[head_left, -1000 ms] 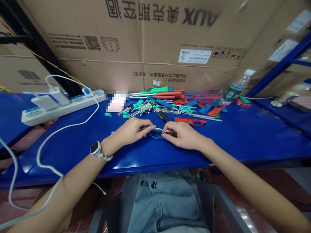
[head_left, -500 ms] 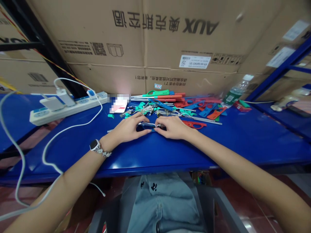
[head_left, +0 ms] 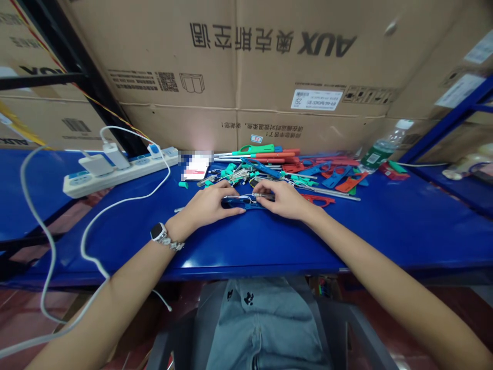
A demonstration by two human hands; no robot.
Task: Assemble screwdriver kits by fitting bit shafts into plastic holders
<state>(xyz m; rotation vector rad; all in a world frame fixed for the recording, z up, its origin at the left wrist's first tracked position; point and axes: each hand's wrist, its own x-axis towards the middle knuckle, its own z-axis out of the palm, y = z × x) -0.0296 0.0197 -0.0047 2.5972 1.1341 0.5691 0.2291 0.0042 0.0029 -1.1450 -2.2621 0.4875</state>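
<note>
My left hand (head_left: 213, 206), with a watch on its wrist, is closed around a blue lighter shell (head_left: 252, 205) just above the blue table. A metal tube end pokes out to the left of that hand. My right hand (head_left: 283, 199) pinches a small see-through lighter insert (head_left: 263, 196) over the right part of the shell. Thin white wires (head_left: 246, 197) run between the two hands. Behind them lies a pile of green and metal lighter parts (head_left: 239, 173). A red lighter shell (head_left: 318, 200) rests just right of my right hand.
At the left stands a white power strip (head_left: 127, 172) with chargers and a loose white cable (head_left: 92, 221). A phone-like white item (head_left: 196, 167) lies by the pile. Long orange lighters (head_left: 273, 155), blue and red shells (head_left: 335, 176) and a bottle (head_left: 379, 151) sit before the cardboard box (head_left: 215, 82).
My right hand has moved slightly away from my left, so more of the blue shell and white wires shows between them. The whole view has shifted a little.
</note>
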